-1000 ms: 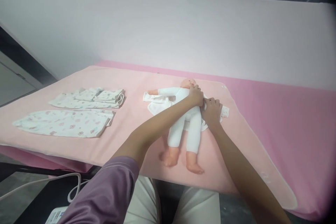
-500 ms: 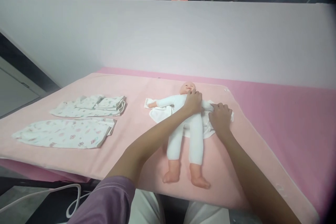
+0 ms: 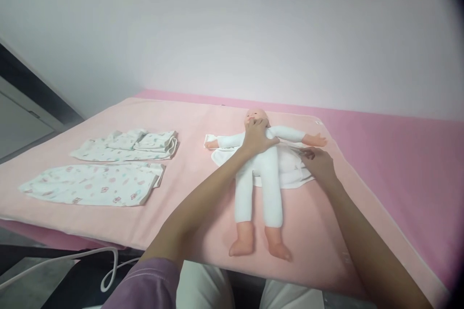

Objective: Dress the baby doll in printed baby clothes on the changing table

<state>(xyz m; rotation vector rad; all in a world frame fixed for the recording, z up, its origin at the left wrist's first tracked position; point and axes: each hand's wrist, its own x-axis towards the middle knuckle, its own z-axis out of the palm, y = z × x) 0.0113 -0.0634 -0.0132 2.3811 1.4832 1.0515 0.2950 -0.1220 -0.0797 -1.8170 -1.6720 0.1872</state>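
Observation:
A baby doll (image 3: pixel 271 188) with a white cloth body lies on its back, feet toward me. Beneath its torso a white baby shirt (image 3: pixel 292 171) is spread, and the doll's hand at left rests by the shirt's sleeve. My left hand (image 3: pixel 258 136) lies on the doll's upper chest near the chin, thumb stretched apart from the fingers. Below the doll's outstretched arm at right, the fingers of my right hand (image 3: pixel 319 160) pinch the edge of the shirt. The doll's hand (image 3: pixel 314 140) on that side is bare, just above my right hand.
At left on the pale pink sheet (image 3: pixel 195 193) lie two folded patterned baby garments, a farther one (image 3: pixel 125 147) and a nearer one (image 3: pixel 94 186). A white wall panel (image 3: pixel 232 48) stands behind the table. A white cable (image 3: pixel 72 255) hangs below the left front edge.
My right hand has moved from over the end of the doll's arm to the shirt below it, uncovering the doll's hand. My left hand has shifted slightly left on the chest.

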